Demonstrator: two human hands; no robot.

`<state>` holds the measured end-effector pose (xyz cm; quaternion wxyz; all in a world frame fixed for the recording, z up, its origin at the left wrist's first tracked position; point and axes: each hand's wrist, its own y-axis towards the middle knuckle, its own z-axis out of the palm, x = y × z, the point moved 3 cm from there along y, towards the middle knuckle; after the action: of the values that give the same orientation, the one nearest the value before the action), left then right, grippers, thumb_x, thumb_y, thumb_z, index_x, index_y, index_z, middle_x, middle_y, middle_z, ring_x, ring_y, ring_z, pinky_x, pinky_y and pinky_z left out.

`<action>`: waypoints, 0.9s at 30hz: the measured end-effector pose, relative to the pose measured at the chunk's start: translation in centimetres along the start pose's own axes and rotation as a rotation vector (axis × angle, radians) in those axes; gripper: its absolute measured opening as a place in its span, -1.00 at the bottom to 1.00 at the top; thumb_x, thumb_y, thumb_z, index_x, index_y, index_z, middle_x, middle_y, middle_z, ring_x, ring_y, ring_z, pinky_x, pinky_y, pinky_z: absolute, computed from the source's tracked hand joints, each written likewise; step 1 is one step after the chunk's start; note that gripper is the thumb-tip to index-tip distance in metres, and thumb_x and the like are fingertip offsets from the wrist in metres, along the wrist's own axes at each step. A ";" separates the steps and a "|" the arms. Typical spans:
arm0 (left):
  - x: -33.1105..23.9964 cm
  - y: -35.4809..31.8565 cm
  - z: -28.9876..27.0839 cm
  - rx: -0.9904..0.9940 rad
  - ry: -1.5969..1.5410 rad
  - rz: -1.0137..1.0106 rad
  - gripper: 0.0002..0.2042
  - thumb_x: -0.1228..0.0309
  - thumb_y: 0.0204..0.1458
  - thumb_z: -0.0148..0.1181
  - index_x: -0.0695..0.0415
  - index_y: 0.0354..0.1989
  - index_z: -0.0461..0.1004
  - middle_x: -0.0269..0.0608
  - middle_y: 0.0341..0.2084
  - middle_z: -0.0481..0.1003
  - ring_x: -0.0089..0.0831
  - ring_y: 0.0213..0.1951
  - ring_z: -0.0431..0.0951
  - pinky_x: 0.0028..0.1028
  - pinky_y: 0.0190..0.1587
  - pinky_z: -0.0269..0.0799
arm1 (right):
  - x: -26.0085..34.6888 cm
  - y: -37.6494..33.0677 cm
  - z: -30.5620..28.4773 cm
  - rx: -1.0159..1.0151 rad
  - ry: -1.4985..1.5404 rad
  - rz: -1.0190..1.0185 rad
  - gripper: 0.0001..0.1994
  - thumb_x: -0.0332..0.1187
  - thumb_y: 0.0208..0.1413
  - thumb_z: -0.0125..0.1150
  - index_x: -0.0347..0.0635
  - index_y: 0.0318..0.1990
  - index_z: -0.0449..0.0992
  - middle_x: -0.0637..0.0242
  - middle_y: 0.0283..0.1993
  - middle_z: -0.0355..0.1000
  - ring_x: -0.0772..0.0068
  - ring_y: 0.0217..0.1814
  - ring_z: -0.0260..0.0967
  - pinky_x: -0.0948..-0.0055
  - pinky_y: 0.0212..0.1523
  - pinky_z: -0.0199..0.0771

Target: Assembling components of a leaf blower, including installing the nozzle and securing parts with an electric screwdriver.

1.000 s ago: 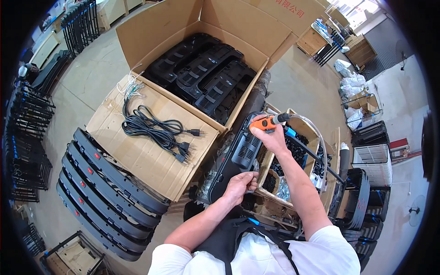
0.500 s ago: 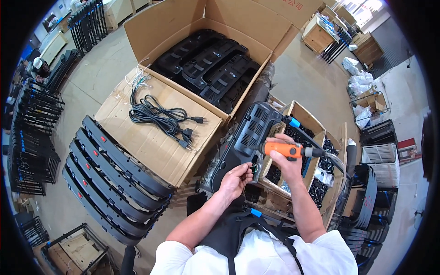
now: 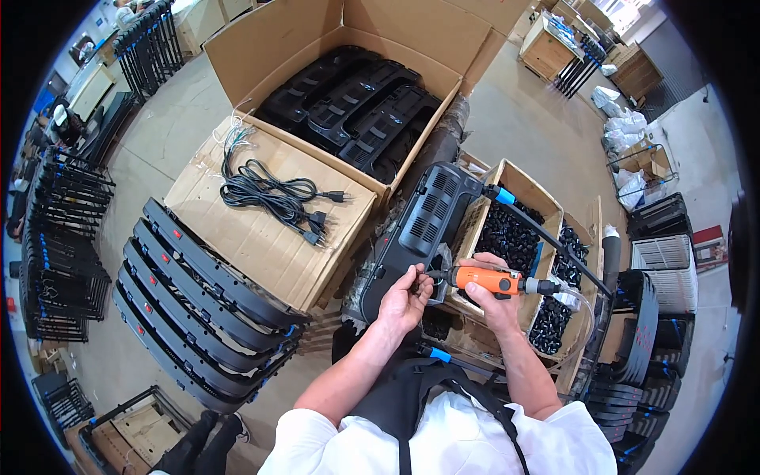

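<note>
The right hand (image 3: 495, 297) is gripping the orange power screwdriver (image 3: 483, 279) while the left hand (image 3: 402, 299) is pinching at its tip just beside the black housing (image 3: 419, 229), so those 2 fingertips are risking a jab if the bit is slipping.

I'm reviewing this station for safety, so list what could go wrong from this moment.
1. The left hand has its fingertips right at the tip of the orange power screwdriver held by the right hand; if the tool starts, the fingers could be nicked.
2. The tool's hose arcs across the open boxes of small black parts; it may snag or drag parts out.
</note>
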<state>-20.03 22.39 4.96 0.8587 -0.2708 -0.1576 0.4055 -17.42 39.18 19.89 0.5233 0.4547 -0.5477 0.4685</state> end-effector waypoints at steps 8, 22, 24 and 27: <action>0.4 0.2 -0.3 0.015 -0.016 0.029 -0.75 0.24 0.38 0.18 0.16 0.03 0.55 -0.24 -0.28 0.51 -0.39 -0.23 0.64 -0.44 -0.10 0.72 | 0.3 -0.2 0.9 -0.035 -0.038 0.030 -0.43 -0.45 0.11 0.41 -0.32 0.27 0.37 0.03 0.16 0.56 0.26 0.20 0.53 0.22 0.28 0.51; 0.3 -1.6 -1.0 -0.025 -0.068 0.148 -0.71 0.26 0.43 0.08 0.25 0.08 0.49 -0.21 -0.19 0.56 -0.36 -0.14 0.67 -0.45 0.03 0.71 | -0.9 0.8 3.9 -0.010 -0.028 0.033 -0.45 -0.52 0.13 0.41 -0.31 0.28 0.38 0.07 0.18 0.55 0.31 0.22 0.51 0.27 0.29 0.52; 0.7 -2.1 -1.2 -0.020 -0.065 0.152 -0.71 0.28 0.44 0.07 0.28 0.08 0.49 -0.14 -0.12 0.58 -0.33 -0.11 0.68 -0.42 0.04 0.70 | -1.0 1.2 4.7 0.022 -0.026 0.003 -0.45 -0.52 0.13 0.42 -0.29 0.27 0.39 0.09 0.19 0.55 0.31 0.24 0.51 0.26 0.30 0.52; 0.7 -2.9 -1.8 0.012 0.124 0.089 -0.71 0.32 0.45 0.03 0.29 0.13 0.48 -0.04 -0.04 0.60 -0.31 -0.08 0.69 -0.37 0.02 0.71 | -1.4 1.9 6.0 0.063 -0.048 0.012 -0.46 -0.52 0.13 0.43 -0.28 0.27 0.40 0.10 0.19 0.55 0.33 0.23 0.51 0.27 0.31 0.50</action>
<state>-16.93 20.83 5.30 0.8495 -0.2970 -0.0895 0.4268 -20.08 33.56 18.34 0.4926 0.4787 -0.5480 0.4774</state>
